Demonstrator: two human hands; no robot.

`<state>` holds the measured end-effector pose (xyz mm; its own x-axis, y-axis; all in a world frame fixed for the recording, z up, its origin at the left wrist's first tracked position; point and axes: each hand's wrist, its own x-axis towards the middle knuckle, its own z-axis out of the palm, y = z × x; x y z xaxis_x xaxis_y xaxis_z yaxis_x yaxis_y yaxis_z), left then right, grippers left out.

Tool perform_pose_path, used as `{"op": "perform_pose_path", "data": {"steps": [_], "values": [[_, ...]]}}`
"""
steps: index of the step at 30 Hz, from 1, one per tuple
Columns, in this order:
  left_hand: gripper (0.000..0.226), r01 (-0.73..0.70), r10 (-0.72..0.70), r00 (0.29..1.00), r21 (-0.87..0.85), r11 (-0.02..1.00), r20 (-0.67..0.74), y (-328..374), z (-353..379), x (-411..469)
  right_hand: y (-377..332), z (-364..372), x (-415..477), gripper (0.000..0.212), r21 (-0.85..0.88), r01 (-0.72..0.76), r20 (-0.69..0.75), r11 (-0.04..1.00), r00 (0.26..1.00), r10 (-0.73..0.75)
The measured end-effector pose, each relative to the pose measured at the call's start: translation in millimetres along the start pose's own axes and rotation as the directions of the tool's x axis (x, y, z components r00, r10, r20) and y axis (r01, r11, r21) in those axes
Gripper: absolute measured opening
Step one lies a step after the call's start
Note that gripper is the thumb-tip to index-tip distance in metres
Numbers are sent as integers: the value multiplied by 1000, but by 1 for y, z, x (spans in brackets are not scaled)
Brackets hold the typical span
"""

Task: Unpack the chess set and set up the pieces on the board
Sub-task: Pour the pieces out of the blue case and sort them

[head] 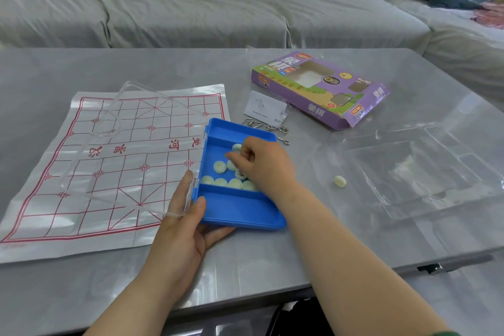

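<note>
A paper board (81, 172) with a red grid lies flat on the left of the table. A blue plastic case (237, 207) sits at its right edge, its clear lid (131, 144) swung open over the board. Several pale round chess pieces (219, 166) lie in the case's middle compartment. My left hand (185, 224) grips the case's near left corner, thumb on the rim and fingers underneath. My right hand (261, 163) reaches into the case with curled fingers over the pieces; whether it pinches one is hidden. One loose piece (339, 181) lies on the table to the right.
A purple cardboard box (321, 90) lies at the back right. Next to it are a white card (264, 108) and some metal ring puzzles (266, 127). A clear plastic packaging tray (425, 169) sits at the right. A grey sofa (191, 8) runs behind the table.
</note>
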<state>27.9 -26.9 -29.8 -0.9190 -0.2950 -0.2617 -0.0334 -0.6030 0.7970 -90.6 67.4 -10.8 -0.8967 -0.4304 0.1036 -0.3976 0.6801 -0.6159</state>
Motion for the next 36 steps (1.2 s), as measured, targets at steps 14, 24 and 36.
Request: {"op": "perform_pose_path", "data": {"steps": [14,24,36], "values": [[54,-34,34,999,-19,999,-42,2,-1,-1,39,-27,-28,13,-34,-65,-76,997,995,62],[49,-57,56,997,-13,998,-44,1,1,-1,6,-16,-9,32,-241,124,239,963,969,-65],[47,-44,45,996,6,999,-81,1,3,0,8,-26,-4,12,-131,79,242,988,969,-45]]}}
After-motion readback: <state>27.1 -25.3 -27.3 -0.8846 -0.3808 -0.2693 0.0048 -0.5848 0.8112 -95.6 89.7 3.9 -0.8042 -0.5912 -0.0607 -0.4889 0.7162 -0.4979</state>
